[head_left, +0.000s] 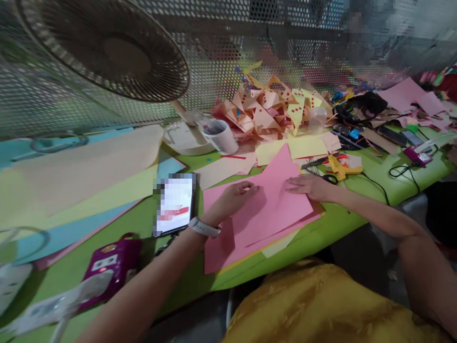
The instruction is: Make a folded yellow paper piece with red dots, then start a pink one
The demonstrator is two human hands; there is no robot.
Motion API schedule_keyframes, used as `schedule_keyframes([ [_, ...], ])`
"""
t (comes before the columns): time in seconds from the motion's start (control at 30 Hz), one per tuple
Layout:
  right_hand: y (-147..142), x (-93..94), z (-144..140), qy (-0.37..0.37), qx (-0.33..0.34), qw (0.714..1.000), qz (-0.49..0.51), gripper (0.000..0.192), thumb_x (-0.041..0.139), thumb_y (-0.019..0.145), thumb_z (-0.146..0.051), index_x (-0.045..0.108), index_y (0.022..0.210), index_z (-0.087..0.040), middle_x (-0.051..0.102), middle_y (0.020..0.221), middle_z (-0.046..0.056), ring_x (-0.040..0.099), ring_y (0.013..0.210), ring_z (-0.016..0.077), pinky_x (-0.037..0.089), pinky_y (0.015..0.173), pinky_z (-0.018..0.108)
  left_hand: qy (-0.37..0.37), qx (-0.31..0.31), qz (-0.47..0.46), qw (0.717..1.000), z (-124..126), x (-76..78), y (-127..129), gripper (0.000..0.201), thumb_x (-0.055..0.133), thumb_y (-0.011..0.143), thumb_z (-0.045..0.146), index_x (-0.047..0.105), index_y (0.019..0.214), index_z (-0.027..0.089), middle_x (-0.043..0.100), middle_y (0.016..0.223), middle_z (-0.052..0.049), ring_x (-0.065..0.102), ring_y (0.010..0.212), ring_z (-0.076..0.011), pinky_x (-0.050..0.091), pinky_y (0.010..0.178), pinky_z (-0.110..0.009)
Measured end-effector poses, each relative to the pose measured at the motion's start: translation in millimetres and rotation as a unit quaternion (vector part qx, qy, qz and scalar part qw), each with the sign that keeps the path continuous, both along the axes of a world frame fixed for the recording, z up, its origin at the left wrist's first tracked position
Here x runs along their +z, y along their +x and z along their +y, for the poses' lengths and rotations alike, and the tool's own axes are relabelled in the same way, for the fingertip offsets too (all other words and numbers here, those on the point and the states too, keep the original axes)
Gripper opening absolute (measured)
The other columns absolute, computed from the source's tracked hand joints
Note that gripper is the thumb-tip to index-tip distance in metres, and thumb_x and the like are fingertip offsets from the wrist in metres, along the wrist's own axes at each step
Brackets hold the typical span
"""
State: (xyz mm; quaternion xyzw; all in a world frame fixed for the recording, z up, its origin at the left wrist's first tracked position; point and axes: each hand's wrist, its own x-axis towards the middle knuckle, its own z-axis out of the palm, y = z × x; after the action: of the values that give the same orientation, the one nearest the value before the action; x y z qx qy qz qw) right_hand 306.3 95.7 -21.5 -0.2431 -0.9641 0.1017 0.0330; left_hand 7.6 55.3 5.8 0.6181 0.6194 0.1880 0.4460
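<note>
At the left, large sheets of coloured paper (89, 176) lie layered on the green worktop (193, 276), seemingly unworked; beside them lies a lit phone (174, 205); the left hand (233, 197) is over the pink sheet (273, 205), its fingers curled, though one cannot tell whether they pinch anything; that sheet lies aslant on more pink paper (217, 257), one corner pointing away, so lining it up appears unfinished; behind it, a heap of red-dotted paper pieces (266, 112) looks further along; the right hand (310, 187) rests flat on the sheet's right side, fingers extended; farther right, a yellow glue gun (342, 167) lies unheld.
</note>
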Motion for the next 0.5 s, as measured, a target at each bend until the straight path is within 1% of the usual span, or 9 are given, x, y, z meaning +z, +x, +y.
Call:
schedule_keyframes([
  [0.07, -0.2, -1.6, -0.5, 0.003, -0.002, 1.0, -0.006, 0.058, 0.042, 0.09, 0.002, 0.059, 0.139, -0.024, 0.049, 0.151, 0.011, 0.048, 0.14, 0.0184, 0.038, 0.116, 0.044, 0.076, -0.012, 0.12, 0.99, -1.9, 1.4, -7.5, 0.048, 0.052, 0.085, 0.065, 0.068, 0.087, 0.019, 0.061, 0.058, -0.001, 0.057, 0.053, -0.0196, 0.04, 0.05, -0.029],
  [0.1, -0.1, -1.4, -1.1, 0.003, -0.001, 1.0, -0.006, 0.058, 0.044, 0.089, 0.002, 0.058, 0.14, -0.022, 0.048, 0.152, 0.011, 0.048, 0.14, 0.0195, 0.038, 0.116, 0.045, 0.122, -0.018, 0.168, 0.978, -3.7, 0.7, -11.2, 0.047, 0.05, 0.087, 0.062, 0.069, 0.092, 0.02, 0.065, 0.062, -0.002, 0.061, 0.057, -0.0211, 0.042, 0.052, -0.03],
  [0.13, 0.2, -0.8, -1.9, 0.001, 0.002, 1.0, -0.005, 0.058, 0.046, 0.088, 0.001, 0.058, 0.14, -0.021, 0.048, 0.152, 0.012, 0.047, 0.141, 0.0207, 0.037, 0.116, 0.046, 0.172, -0.028, 0.197, 0.965, -6.1, -0.9, -14.5, 0.045, 0.049, 0.09, 0.059, 0.07, 0.097, 0.02, 0.071, 0.072, -0.005, 0.066, 0.066, -0.0233, 0.047, 0.058, -0.032],
  [0.17, 0.7, 0.0, -2.5, -0.003, 0.006, 1.0, -0.004, 0.057, 0.048, 0.087, -0.001, 0.058, 0.14, -0.02, 0.047, 0.152, 0.013, 0.047, 0.141, 0.0218, 0.037, 0.116, 0.046, 0.228, -0.047, 0.21, 0.95, -9.0, -3.6, -17.3, 0.044, 0.046, 0.092, 0.056, 0.07, 0.104, 0.02, 0.075, 0.088, -0.008, 0.07, 0.08, -0.0259, 0.052, 0.068, -0.035],
  [0.2, 1.5, 0.7, -3.1, -0.006, 0.01, 1.0, -0.001, 0.056, 0.049, 0.087, -0.001, 0.058, 0.139, -0.019, 0.047, 0.152, 0.013, 0.046, 0.141, 0.0223, 0.037, 0.117, 0.047, 0.285, -0.077, 0.213, 0.931, -12.2, -7.2, -19.5, 0.044, 0.043, 0.095, 0.052, 0.07, 0.111, 0.02, 0.075, 0.107, -0.011, 0.07, 0.099, -0.0286, 0.054, 0.081, -0.039],
  [0.27, 3.9, 1.5, -3.6, -0.012, 0.015, 1.0, 0.009, 0.055, 0.047, 0.088, 0.0, 0.061, 0.137, -0.019, 0.048, 0.151, 0.013, 0.046, 0.141, 0.0211, 0.038, 0.117, 0.046, 0.36, -0.169, 0.205, 0.894, -19.1, -15.7, -21.7, 0.046, 0.036, 0.1, 0.046, 0.065, 0.126, 0.021, 0.061, 0.141, -0.013, 0.054, 0.133, -0.0309, 0.046, 0.106, -0.046],
  [0.33, 7.3, 1.8, -3.5, -0.021, 0.018, 0.999, 0.024, 0.056, 0.042, 0.089, 0.002, 0.062, 0.136, -0.021, 0.05, 0.15, 0.011, 0.047, 0.141, 0.0187, 0.038, 0.116, 0.045, 0.372, -0.258, 0.201, 0.869, -25.5, -23.4, -21.9, 0.049, 0.032, 0.103, 0.043, 0.054, 0.141, 0.02, 0.046, 0.156, -0.011, 0.038, 0.146, -0.0282, 0.035, 0.118, -0.048],
  [0.37, 9.2, 1.9, -3.5, -0.028, 0.02, 0.999, 0.031, 0.056, 0.041, 0.089, 0.002, 0.062, 0.135, -0.021, 0.051, 0.149, 0.01, 0.048, 0.14, 0.018, 0.038, 0.116, 0.044, 0.365, -0.289, 0.203, 0.862, -28.1, -26.1, -21.6, 0.051, 0.032, 0.104, 0.042, 0.048, 0.146, 0.019, 0.042, 0.158, -0.011, 0.036, 0.148, -0.0266, 0.032, 0.12, -0.048],
  [0.5, 14.0, 4.8, -4.5, -0.074, 0.014, 0.996, 0.057, 0.049, 0.052, 0.089, -0.007, 0.063, 0.135, -0.022, 0.054, 0.147, 0.011, 0.05, 0.139, 0.0206, 0.037, 0.117, 0.046, 0.342, -0.333, 0.2, 0.856, -32.2, -29.4, -21.2, 0.051, 0.028, 0.105, 0.035, 0.041, 0.151, 0.017, 0.042, 0.158, -0.012, 0.037, 0.147, -0.0225, 0.029, 0.123, -0.045],
])
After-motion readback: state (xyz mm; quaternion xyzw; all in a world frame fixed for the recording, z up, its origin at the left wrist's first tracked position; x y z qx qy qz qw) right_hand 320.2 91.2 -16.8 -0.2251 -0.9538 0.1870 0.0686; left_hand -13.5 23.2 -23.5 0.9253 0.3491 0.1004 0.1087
